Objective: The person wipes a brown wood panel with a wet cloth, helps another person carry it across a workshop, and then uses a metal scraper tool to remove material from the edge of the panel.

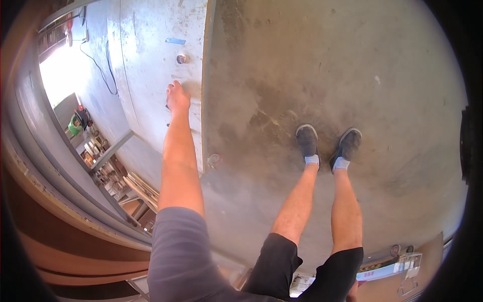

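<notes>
While we are standing on a stained grey floor (322, 80), a box-like pale blue thing (385, 271) with red marks is lying at lower right, its contents hidden from us, and a green thing (74, 126), possibly a bag or bucket, is sitting at far left, too small for us to see inside. Wooden strips (141, 190) are lying nearby. We are holding our left hand (177, 98) out over a scuffed white tabletop (146, 30), near its right edge. A small dark piece (167, 106) is poking out at the hand's left side; we cannot tell whether our fingers are grasping it. Just beyond, a small round thing with a reddish-brown middle (181, 59) and a flat blue strip (175, 41) are lying. Our right hand (353, 293) is barely showing at the bottom, its grip unreadable.
</notes>
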`<state>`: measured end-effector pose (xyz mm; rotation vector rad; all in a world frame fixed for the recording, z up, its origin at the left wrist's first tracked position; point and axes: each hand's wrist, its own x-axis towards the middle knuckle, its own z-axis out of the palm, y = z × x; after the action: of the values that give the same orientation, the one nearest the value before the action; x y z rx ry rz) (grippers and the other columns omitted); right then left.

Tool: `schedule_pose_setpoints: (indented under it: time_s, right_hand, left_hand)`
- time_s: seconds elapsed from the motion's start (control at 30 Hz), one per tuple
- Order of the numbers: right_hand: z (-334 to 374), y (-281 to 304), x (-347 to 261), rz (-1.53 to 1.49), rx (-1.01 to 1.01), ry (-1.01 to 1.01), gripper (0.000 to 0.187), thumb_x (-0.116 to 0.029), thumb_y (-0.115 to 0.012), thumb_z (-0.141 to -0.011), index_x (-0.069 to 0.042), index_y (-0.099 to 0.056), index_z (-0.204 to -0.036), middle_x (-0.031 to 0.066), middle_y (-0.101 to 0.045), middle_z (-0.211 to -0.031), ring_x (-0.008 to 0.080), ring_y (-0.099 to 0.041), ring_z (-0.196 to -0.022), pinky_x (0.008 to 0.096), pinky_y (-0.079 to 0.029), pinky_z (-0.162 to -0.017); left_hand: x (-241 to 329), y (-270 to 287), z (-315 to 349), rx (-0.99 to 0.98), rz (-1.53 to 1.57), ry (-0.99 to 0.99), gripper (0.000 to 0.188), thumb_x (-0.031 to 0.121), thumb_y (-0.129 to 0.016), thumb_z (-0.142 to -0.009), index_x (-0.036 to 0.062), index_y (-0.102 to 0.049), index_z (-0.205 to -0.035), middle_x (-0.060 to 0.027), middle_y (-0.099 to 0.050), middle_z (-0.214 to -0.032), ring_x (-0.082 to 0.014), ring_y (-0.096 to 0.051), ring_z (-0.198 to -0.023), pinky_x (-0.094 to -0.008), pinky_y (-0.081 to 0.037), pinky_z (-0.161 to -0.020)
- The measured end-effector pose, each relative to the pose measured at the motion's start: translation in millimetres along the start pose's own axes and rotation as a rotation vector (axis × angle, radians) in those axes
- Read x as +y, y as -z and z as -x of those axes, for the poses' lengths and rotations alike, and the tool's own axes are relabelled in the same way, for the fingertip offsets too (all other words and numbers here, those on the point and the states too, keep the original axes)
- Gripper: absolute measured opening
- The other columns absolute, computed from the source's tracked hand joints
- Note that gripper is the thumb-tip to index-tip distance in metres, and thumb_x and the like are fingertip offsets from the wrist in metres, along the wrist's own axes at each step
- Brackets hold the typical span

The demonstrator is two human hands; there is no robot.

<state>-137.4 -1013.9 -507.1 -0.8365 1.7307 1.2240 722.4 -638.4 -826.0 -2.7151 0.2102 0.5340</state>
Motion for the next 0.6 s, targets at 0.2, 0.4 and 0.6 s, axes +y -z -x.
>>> schedule_pose_setpoints:
  time_s: [0.2, 0.4, 0.6]
  right_hand:
    - [27.4, 123.2, -57.0, -0.340, 0.121, 0.339, 0.022, -0.015, -0.054, -0.103, 0.000, -0.064, -0.115, 0.0062, -0.065, -0.088, 0.0119, -0.058, -0.072, 0.0268, -0.049, -0.066]
    - [244.8, 64.1, -280.0, -0.499, -0.418, 0.689, 0.040, -0.030, -0.060, -0.102, -0.002, -0.060, -0.131, 0.0114, -0.070, -0.116, 0.0217, -0.065, -0.105, 0.0354, -0.052, -0.094]
    - [467.9, 138.6, -430.7, -1.188, -0.730, 0.722, 0.047, -0.032, -0.058, -0.104, -0.011, -0.047, -0.145, 0.0090, -0.067, -0.115, 0.0218, -0.064, -0.097, 0.0362, -0.055, -0.077]
  left_hand:
    - [26.3, 84.0, 84.9, 0.268, 0.423, -0.118, 0.015, 0.004, -0.072, -0.082, 0.0025, -0.066, -0.096, -0.0129, -0.067, -0.085, -0.0325, -0.065, -0.082, -0.0419, -0.054, -0.078]
    - [182.0, 360.6, 313.0, -0.057, 1.187, -0.175, 0.010, 0.008, -0.074, -0.089, 0.0055, -0.066, -0.094, -0.0077, -0.068, -0.092, -0.0204, -0.065, -0.088, -0.0340, -0.054, -0.080]
    - [259.4, 667.2, 431.4, -0.196, 1.394, -1.040, 0.019, 0.009, -0.074, -0.090, 0.0067, -0.066, -0.107, -0.0104, -0.068, -0.109, -0.0296, -0.067, -0.106, -0.0384, -0.055, -0.091]
